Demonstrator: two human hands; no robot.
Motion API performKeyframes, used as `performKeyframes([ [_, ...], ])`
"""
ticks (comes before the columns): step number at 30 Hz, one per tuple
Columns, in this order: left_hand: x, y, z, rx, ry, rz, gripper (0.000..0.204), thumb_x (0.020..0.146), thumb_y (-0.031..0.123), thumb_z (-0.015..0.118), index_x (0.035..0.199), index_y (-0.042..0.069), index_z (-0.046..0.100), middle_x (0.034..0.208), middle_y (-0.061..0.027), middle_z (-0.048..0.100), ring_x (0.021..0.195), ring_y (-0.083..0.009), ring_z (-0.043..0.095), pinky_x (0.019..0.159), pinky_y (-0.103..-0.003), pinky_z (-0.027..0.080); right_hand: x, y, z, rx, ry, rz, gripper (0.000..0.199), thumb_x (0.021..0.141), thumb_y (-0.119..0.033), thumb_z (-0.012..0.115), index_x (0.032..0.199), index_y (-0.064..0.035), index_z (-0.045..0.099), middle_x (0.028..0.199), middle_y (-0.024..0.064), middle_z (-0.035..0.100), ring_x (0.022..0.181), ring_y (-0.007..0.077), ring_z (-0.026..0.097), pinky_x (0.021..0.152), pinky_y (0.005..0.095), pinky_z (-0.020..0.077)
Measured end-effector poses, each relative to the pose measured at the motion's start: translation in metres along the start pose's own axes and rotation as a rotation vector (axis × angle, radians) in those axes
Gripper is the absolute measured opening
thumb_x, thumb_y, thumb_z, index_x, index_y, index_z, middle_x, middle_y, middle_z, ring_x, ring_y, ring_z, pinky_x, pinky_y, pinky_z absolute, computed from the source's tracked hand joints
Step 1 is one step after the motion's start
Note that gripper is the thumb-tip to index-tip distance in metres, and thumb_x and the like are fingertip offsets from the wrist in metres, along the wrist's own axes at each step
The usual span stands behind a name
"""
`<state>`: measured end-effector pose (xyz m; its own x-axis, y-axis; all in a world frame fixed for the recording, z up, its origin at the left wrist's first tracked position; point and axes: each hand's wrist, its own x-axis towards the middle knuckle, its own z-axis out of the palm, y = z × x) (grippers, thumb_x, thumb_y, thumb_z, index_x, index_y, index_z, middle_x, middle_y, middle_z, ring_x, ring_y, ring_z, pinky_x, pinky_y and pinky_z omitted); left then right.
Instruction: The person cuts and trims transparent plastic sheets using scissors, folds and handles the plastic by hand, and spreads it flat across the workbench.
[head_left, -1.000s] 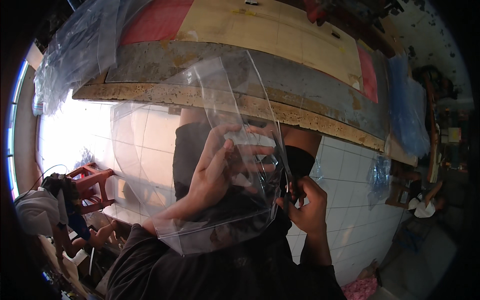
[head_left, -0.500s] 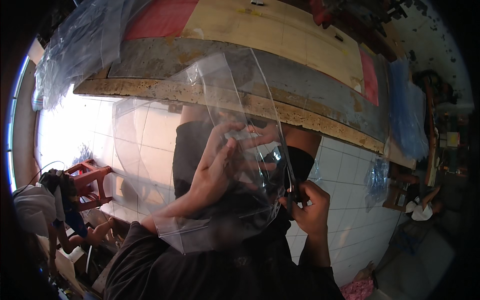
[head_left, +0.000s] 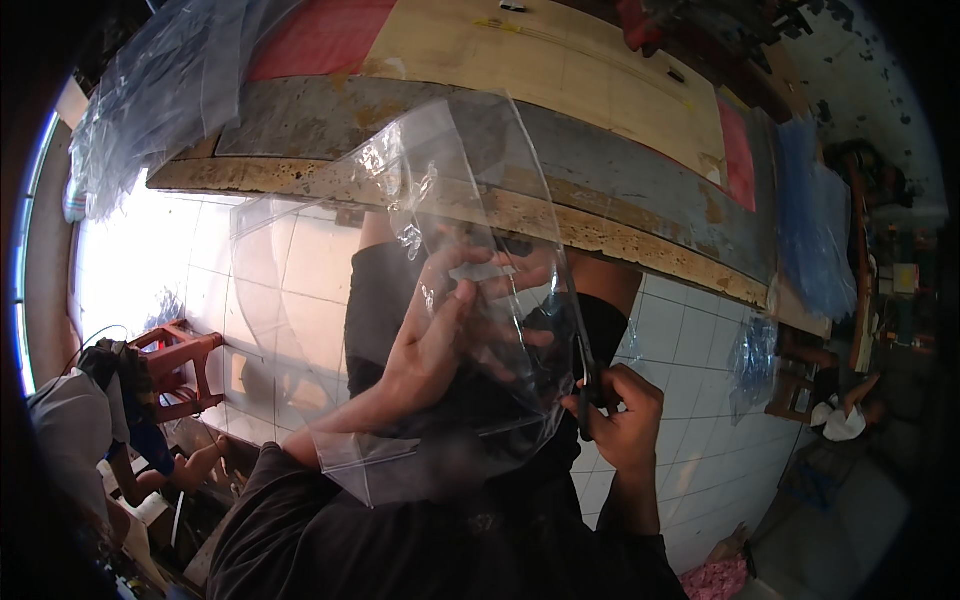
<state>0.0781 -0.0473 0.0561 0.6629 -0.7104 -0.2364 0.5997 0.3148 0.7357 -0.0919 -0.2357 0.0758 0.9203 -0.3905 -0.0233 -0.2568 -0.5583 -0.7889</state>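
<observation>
A clear plastic sheet (head_left: 290, 330), creased and folded, spreads in front of my lap and reaches up over the table edge. My left hand (head_left: 450, 310) supports it in the middle, its fingers stretched to the right and seen through the plastic; the exact grip is blurred by glare. At the sheet's right edge, my right hand (head_left: 628, 415) is closed round the dark handles of a pair of scissors (head_left: 590, 385). The scissors' blades point up and away along that edge.
Ahead stands a worn table (head_left: 300, 120) with a chipped front edge and a yellow board (head_left: 520, 60). Plastic sheets hang at its left (head_left: 165, 110) and right (head_left: 815, 225). A red stool (head_left: 185, 370) is at the left, and other people sit at both sides.
The right hand and scissors have shifted slightly right and up, and the blades look more closed. The sheet's upper part has moved a little, with more glare on it.
</observation>
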Motion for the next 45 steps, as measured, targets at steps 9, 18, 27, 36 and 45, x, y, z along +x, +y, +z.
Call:
performKeyframes([
  [9, -0.002, 0.0, 0.001, 0.017, 0.009, 0.003, 0.045, 0.11, 0.044, 0.033, 0.14, 0.012, 0.021, 0.143, -0.0284, 0.054, 0.096, -0.0391, 0.074, 0.059, -0.039, 0.065, 0.001, -0.003, -0.001, -0.017, -0.002, 0.008, 0.029, 0.072, -0.01, 0.093, 0.087, 0.0014, 0.072, 0.07, 0.0032, 0.063, 0.061, 0.0084, 0.061, 0.055, 0.0246, 0.0425],
  [18, -0.002, -0.005, -0.003, 0.005, -0.002, 0.004, 0.048, 0.11, 0.043, 0.034, 0.144, 0.013, 0.019, 0.142, -0.029, 0.054, 0.097, -0.0405, 0.074, 0.058, -0.039, 0.065, -0.003, 0.01, -0.002, -0.034, -0.006, -0.001, 0.026, 0.071, -0.007, 0.092, 0.087, 0.0001, 0.072, 0.071, 0.0025, 0.064, 0.06, 0.0084, 0.062, 0.055, 0.024, 0.0427],
  [27, -0.003, -0.005, -0.004, -0.029, -0.088, -0.009, 0.049, 0.11, 0.041, 0.035, 0.146, 0.011, 0.018, 0.139, -0.0327, 0.054, 0.095, -0.0454, 0.073, 0.062, -0.043, 0.066, 0.008, 0.007, -0.014, 0.127, -0.134, -0.031, 0.042, 0.069, -0.029, 0.091, 0.094, -0.0042, 0.069, 0.081, 0.0014, 0.064, 0.063, 0.0096, 0.054, 0.053, 0.0245, 0.036],
  [36, -0.008, -0.003, 0.001, -0.01, -0.182, 0.002, 0.049, 0.11, 0.041, 0.039, 0.142, 0.01, 0.02, 0.139, -0.0338, 0.053, 0.098, -0.0463, 0.072, 0.062, -0.042, 0.065, 0.02, -0.008, -0.013, 0.029, -0.098, -0.081, 0.045, 0.07, -0.021, 0.096, 0.096, -0.0014, 0.066, 0.083, 0.0007, 0.058, 0.067, 0.0065, 0.057, 0.058, 0.0209, 0.0469],
  [45, -0.013, -0.007, 0.0, -0.091, -0.133, 0.007, 0.05, 0.109, 0.041, 0.043, 0.143, 0.012, 0.021, 0.138, -0.0345, 0.053, 0.096, -0.0492, 0.072, 0.061, -0.045, 0.065, 0.02, -0.011, -0.006, 0.056, -0.041, -0.065, 0.045, 0.071, -0.032, 0.093, 0.089, -0.0023, 0.065, 0.08, 0.0014, 0.06, 0.063, 0.0084, 0.054, 0.051, 0.0234, 0.037],
])
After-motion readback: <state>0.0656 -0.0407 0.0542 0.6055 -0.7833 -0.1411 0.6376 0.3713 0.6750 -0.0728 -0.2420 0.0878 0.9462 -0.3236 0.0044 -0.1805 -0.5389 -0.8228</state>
